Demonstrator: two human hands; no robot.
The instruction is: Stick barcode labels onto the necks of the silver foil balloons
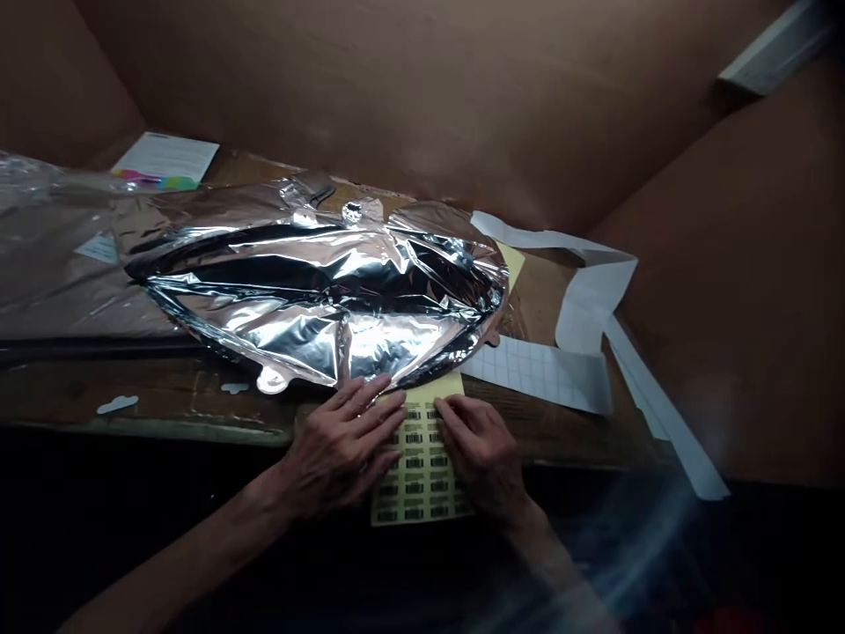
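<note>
A large shiny silver foil balloon (pixel 330 291) lies flat and wrinkled across the bench. Below its front edge, a yellow sheet of barcode labels (pixel 422 475) sticks out over the bench edge. My left hand (pixel 343 445) rests on the left side of the sheet, fingers stretched out, the tips touching the foil's lower edge. At the sheet's upper right, my right hand (pixel 481 445) is closed, with thumb and forefinger pinched on the labels. Whether a single label is between those fingertips is too small to tell.
White label backing strips (pixel 598 282) curl at the right, one hanging over the front edge. A used label sheet (pixel 547 374) lies beside the foil. Clear plastic film (pixel 59 273) covers the left side, near a printed card (pixel 168 158). Cardboard walls (pixel 409 97) surround the bench.
</note>
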